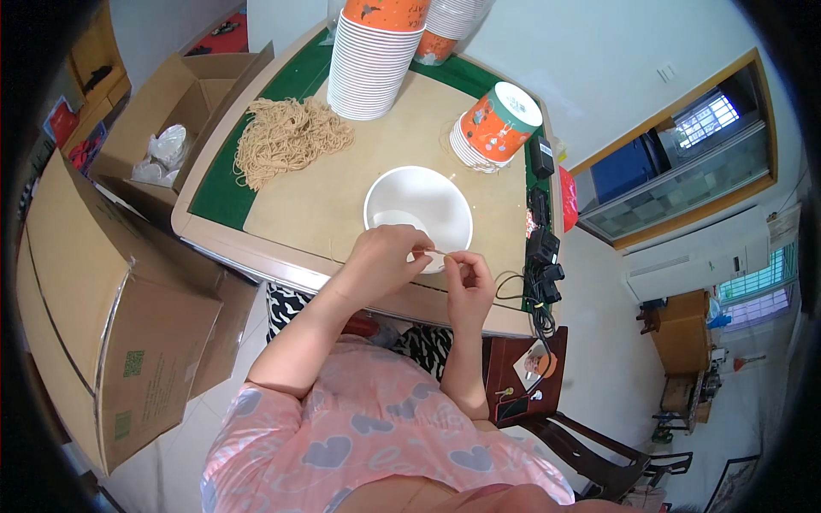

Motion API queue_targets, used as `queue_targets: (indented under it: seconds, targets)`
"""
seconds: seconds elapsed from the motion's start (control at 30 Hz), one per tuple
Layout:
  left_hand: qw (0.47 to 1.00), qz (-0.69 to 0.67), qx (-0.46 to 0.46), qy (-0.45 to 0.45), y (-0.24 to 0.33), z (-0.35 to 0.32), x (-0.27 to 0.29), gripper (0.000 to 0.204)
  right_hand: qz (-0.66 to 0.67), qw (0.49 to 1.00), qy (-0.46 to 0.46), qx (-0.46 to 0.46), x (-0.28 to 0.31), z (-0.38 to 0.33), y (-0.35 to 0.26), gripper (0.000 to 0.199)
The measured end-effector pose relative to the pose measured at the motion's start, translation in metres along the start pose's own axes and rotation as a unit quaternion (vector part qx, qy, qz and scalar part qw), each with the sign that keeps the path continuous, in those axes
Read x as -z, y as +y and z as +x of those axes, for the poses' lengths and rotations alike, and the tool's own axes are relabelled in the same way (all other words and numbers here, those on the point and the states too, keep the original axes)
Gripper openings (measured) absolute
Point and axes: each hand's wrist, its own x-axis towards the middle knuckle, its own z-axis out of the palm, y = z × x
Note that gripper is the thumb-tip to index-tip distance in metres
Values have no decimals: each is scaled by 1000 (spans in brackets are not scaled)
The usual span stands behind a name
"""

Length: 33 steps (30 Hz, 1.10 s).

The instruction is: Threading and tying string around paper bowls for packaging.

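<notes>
Even, bright daylight fills the sharp central scene with only soft shadows, while windows (717, 115) at upper right blow out to white, the white bowl (418, 208) shows mild glare, and fisheye distortion bends straight edges toward a black, slightly blurred vignette rim.

Tabletop (282, 205): bowl (418, 205) at near edge; noodle heap (286, 137) left; cup stacks (376, 60) behind; cardboard boxes (111, 308) on floor, left.

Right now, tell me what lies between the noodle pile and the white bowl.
Head view: only bare tan tabletop separates the noodle pile from the white bowl; nothing stands on that stretch.
</notes>
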Motion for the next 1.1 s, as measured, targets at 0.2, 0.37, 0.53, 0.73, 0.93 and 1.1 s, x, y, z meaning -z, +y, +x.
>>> queue_targets:
  seconds: [0.2,0.37,0.53,0.73,0.93,1.1]
  targets:
    - [1000,-14,-3,1,6,-1,0,18,-4,1000,-20,11,-3,0,-20,14]
    - [1000,-21,-8,1,13,1,4,17,-6,998,-15,67,2,4,-21,12]
    - [999,-38,3,5,14,2,8,16,-10,998,-14,61,4,6,-24,10]
    - [998,-52,-29,29,12,4,3,13,6,998,-19,65,4,7,-26,8]
    - [995,-62,-62,57,16,4,1,11,0,997,-26,74,5,5,-21,9]
    - [985,-110,-48,122,30,5,7,6,-22,999,-33,32,7,-3,-3,9]
